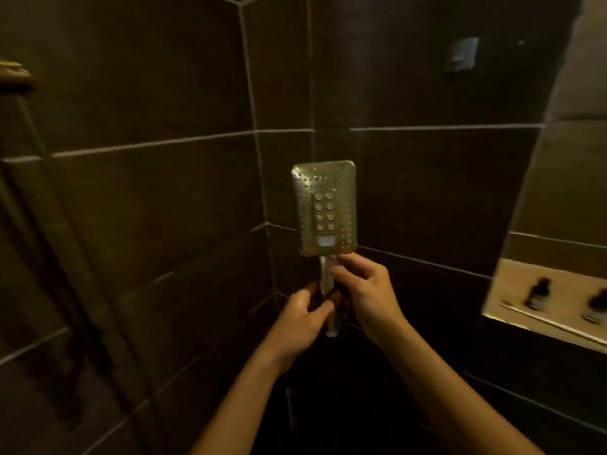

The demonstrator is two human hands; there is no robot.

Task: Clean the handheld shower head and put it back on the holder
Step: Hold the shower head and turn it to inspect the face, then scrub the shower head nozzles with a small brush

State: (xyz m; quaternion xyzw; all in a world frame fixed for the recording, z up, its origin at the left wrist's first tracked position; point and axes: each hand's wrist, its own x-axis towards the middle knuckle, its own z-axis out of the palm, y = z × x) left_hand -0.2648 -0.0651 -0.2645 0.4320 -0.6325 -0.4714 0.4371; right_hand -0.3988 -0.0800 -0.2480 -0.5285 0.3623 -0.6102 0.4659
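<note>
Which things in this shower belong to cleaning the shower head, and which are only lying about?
For the job: shower head, gripped at its handle by the left hand and right hand; metal wall bracket, maybe its holder.
Lying about: left bottle, right bottle and a thin white stick on the niche shelf; rail on the left wall.
</note>
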